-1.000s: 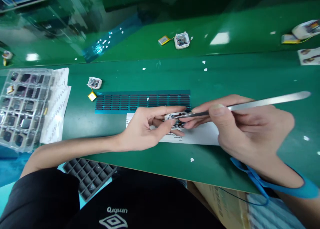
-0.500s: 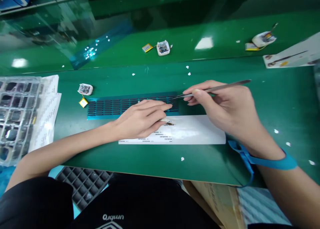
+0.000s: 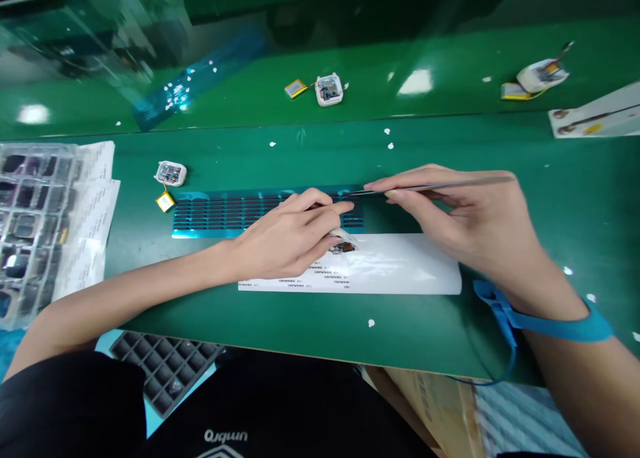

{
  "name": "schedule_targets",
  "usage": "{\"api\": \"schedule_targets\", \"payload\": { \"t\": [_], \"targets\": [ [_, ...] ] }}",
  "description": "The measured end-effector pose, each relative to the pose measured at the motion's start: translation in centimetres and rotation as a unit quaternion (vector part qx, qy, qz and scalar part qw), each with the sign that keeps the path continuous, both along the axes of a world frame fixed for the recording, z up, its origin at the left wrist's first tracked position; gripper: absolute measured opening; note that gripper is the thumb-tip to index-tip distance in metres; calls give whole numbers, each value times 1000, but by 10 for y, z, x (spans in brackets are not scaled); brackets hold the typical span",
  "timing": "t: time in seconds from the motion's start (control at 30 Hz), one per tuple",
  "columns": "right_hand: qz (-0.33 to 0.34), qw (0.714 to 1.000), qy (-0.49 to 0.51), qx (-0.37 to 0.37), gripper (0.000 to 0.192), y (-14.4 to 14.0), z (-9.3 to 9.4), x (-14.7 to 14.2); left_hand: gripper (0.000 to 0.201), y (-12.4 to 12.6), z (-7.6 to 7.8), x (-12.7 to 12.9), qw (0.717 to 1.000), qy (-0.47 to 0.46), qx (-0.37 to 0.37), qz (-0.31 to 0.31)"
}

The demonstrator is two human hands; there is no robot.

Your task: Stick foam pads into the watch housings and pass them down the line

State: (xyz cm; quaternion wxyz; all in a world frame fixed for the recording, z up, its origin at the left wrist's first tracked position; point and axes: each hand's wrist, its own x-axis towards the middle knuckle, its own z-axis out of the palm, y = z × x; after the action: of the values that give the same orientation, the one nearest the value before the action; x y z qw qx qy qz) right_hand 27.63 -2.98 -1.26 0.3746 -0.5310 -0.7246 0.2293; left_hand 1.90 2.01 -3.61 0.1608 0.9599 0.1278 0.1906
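My left hand (image 3: 290, 241) lies over the blue film sheet with rows of dark strips (image 3: 210, 215), its index finger extended onto the sheet. A small white device housing (image 3: 346, 239) with exposed electronics pokes out from under its curled fingers, which hide most of it. Thumb and fingers of my right hand (image 3: 465, 211) pinch metal tweezers (image 3: 425, 187). Their tips point left and meet the upper right of the film, near the left fingertips. Whether anything sits between the tips is too small to tell. Beneath lies a white printed sheet (image 3: 400, 265).
Open white housings with yellow batteries lie at left (image 3: 171, 173), back middle (image 3: 329, 90) and back right (image 3: 543, 76). A clear compartment tray (image 3: 35, 225) sits on papers at far left. A blue strap (image 3: 560, 325) with a cord circles my right wrist.
My right hand has shifted slightly right and the tweezers lie flatter. The left index finger reaches a little farther right, and more of the white housing shows. The view has shifted slightly.
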Motion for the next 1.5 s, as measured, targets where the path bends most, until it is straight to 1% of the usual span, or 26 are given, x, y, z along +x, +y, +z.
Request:
{"api": "schedule_targets", "payload": {
  "t": [0.1,0.27,0.4,0.57,0.63,0.67,0.73,0.77,0.83,0.9,0.93,1.03,1.13,1.2,1.23,1.37,1.43,1.5],
  "targets": [
    [2,1000,2,23,22,-1,2,-3,34,1,-2,1,1000,-17,-4,1],
    [-21,1000,-16,-4,20,-3,4,-7,38,2,-5,2,999,-24,-25,3],
    [-34,999,-21,-1,21,-3,4,-4,41,2,-5,1,998,-28,-51,1],
    [-32,999,-20,-3,21,-3,3,-3,42,3,-5,0,998,-23,-53,4],
    [-22,1000,-16,7,21,-3,2,-5,40,2,-3,-1,999,-7,-41,5],
    [-17,1000,-19,13,21,-3,1,-6,38,1,-2,-2,1000,2,-24,5],
    [-25,998,-50,23,19,-2,0,-4,32,-2,-1,-3,999,6,36,-10],
    [-39,996,-75,25,21,0,0,-1,29,-4,-1,-3,997,-4,72,-23],
    [-84,987,-130,32,30,5,1,10,24,-7,-1,-3,989,-37,134,-50],
    [-142,974,-173,38,38,10,3,26,21,-9,-3,-3,982,-66,167,-58],
    [-178,964,-195,42,40,12,5,34,21,-10,-3,-2,980,-74,175,-53],
    [-265,926,-266,42,32,12,11,49,22,-9,-6,-2,980,-73,181,-42],
    [-294,902,-313,34,29,2,14,44,23,-8,-9,-2,983,-41,176,-44],
    [-290,900,-323,29,30,-5,14,32,23,-9,-12,-1,985,-23,169,-39],
    [-282,904,-320,25,30,-8,15,25,23,-9,-13,-1,986,-17,163,-29],
    [-211,942,-260,-3,31,-11,19,5,29,-10,-11,-1,991,-8,127,39],
    [-165,964,-208,-27,34,-9,26,-1,32,-11,-7,-1,991,-9,112,66],
    [-125,979,-154,-52,38,-10,37,-5,34,-12,-1,-3,992,-21,92,86]
  ]
}}
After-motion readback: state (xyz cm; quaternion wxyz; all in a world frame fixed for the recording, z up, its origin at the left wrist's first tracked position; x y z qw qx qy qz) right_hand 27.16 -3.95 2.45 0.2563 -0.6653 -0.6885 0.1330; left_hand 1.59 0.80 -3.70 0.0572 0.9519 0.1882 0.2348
